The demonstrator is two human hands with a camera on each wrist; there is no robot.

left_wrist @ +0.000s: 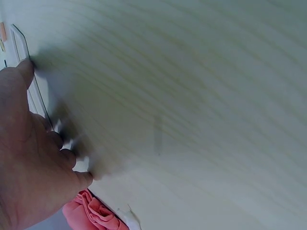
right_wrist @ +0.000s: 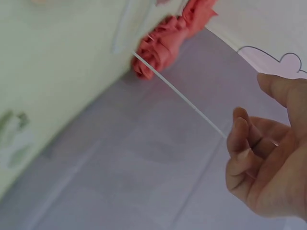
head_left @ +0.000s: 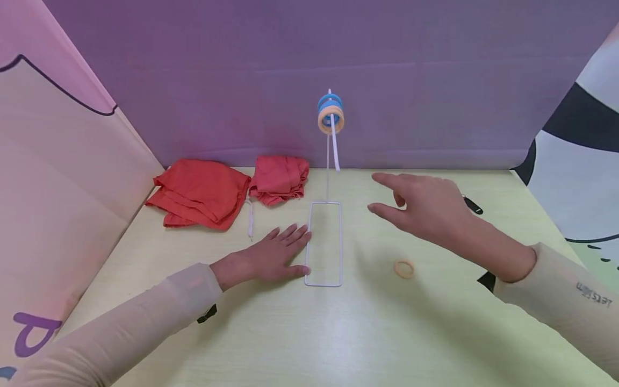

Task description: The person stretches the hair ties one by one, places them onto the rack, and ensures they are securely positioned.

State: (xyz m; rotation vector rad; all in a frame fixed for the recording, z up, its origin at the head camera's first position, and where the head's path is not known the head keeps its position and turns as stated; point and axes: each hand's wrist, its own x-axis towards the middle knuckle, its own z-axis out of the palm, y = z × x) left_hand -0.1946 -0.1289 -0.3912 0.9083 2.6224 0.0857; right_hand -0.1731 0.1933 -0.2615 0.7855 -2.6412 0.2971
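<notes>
A white wire stand [head_left: 341, 242] has a rectangular base on the table and a thin upright with a bar at its top. Blue rings [head_left: 330, 98] and a light wooden-coloured ring [head_left: 331, 131] hang on that bar. My left hand [head_left: 275, 255] lies palm down, its fingertips and thumb on the base's left side. In the air to the right of the stand is my right hand [head_left: 425, 207], index finger and thumb stretched apart, the other fingers curled, holding nothing. Another light wooden-coloured ring [head_left: 404, 277] lies on the table below it.
Two folded red cloths [head_left: 203, 191] [head_left: 279, 180] lie at the back left, with a small white strap [head_left: 250, 220] beside them. A small black object [head_left: 473, 205] is behind my right wrist. A purple backdrop [head_left: 217, 80] rises along the table's far edge.
</notes>
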